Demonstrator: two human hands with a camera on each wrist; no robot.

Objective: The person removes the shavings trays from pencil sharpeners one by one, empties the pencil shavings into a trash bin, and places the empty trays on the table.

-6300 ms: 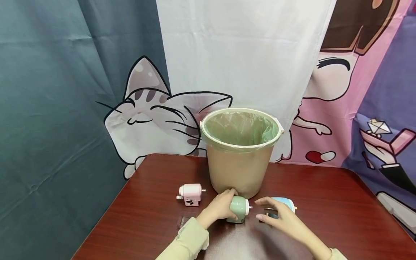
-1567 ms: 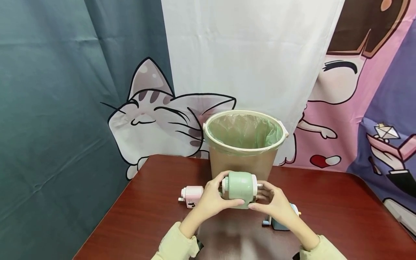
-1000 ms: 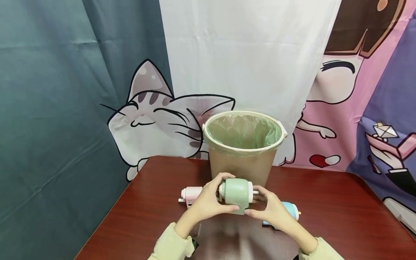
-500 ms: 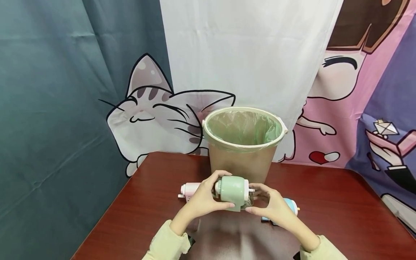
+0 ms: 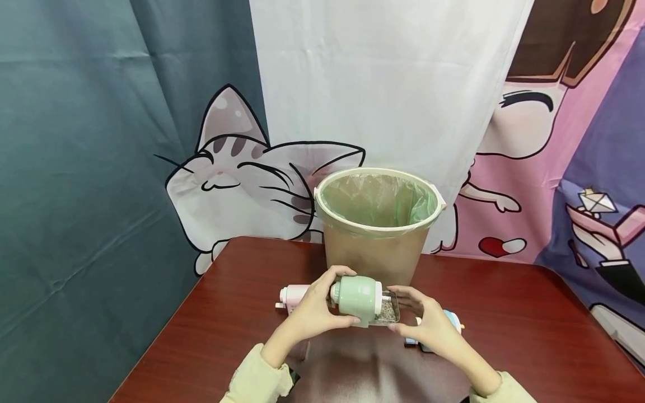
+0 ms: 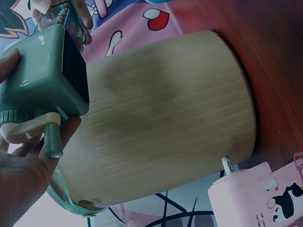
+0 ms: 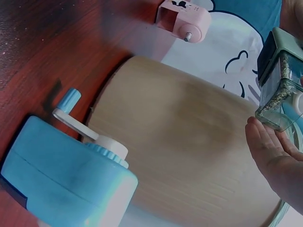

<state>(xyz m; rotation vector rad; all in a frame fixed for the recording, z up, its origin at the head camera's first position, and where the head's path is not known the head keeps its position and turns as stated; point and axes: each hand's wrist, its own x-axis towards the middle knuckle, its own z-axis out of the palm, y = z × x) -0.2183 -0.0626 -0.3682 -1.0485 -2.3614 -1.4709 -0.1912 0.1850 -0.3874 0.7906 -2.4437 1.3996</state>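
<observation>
My left hand grips a green crank pencil sharpener in front of the bin, its thumb along the lower front. In the left wrist view the crank handle hangs beside that palm. My right hand pinches the sharpener's clear shavings drawer between thumb and fingers. The drawer sticks partway out of the body, and pencil shavings show inside it in the right wrist view. A blue pencil sharpener stands by the right forearm, partly hidden in the head view. Left of the left hand stands a pink pencil sharpener.
A tan bin with a green liner stands at the back of the red-brown table. A clear drawer lies half hidden by the left wrist. The pink sharpener's drawer slot gapes. Printed curtains hang behind.
Both hands lifted the green sharpener from the table and brought it before the bin. In the last second its drawer has slid out rightward with the right hand, while the body shifted slightly left.
</observation>
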